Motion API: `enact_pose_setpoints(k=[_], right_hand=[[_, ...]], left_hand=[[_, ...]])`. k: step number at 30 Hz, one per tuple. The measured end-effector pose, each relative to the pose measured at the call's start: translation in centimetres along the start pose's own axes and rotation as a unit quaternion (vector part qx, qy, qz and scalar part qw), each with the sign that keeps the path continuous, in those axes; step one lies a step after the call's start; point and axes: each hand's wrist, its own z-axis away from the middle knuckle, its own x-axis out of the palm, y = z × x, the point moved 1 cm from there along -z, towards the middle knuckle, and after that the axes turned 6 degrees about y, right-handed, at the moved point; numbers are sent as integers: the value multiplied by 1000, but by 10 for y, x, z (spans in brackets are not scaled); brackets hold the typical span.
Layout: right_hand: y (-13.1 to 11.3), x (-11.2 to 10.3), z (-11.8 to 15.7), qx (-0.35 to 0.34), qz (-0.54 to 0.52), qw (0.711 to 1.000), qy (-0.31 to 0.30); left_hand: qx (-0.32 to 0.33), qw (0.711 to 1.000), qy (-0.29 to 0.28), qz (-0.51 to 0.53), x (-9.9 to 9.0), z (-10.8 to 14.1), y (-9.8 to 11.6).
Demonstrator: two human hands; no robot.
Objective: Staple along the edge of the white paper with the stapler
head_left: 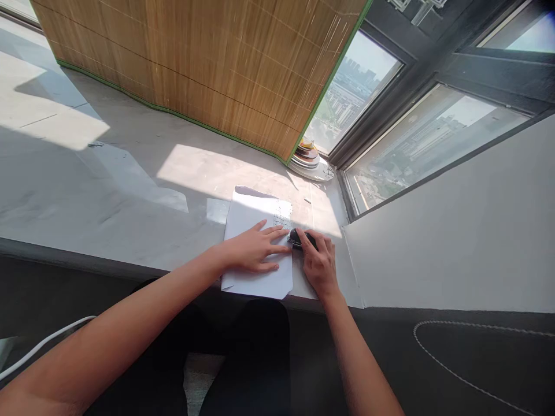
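White sheets of paper [260, 283] lie near the front edge of the pale stone sill, with small dark writing at their upper right. My left hand [254, 248] rests flat on the paper, its fingers spread toward the right edge. In my right hand [319, 257] is a black stapler [298, 238], whose front end meets the right edge of the paper just beside my left fingertips. The lower part of the stapler is partly hidden by my right fingers.
A bamboo blind [203, 63] with green edging hangs over the back of the sill [130, 190]. Stacked plates [318, 170] stand in the corner by the windows. A tiny dark piece [307, 200] lies behind the stapler. A white wall [451, 231] rises at right.
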Motion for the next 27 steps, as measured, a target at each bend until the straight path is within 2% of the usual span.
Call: enact_pose_setpoints(k=[6,10,13,19,23,27], right_hand=[[-1,-1,-1,4,10,1000,-17],[-3,0,-2,12,8,1000,-28],[-6,2,-4,15,9,999,-31],[-9,5,-5,35,1,999,-3],[-7,2,-3,64,11,998,26],[-6,3,-5,55,-2,998,25]], left_hand=[[-14,998,-55,-22,-2,-1,2],[-29,999,-27,22,-4,-1,2],[-33,998,-40,27,-5,-1,3],[-11,999,-28,18,-7,-1,3],[-12,997,-70,-10,-9,-1,4],[-10,995,-98,-30,-11,-1,4]])
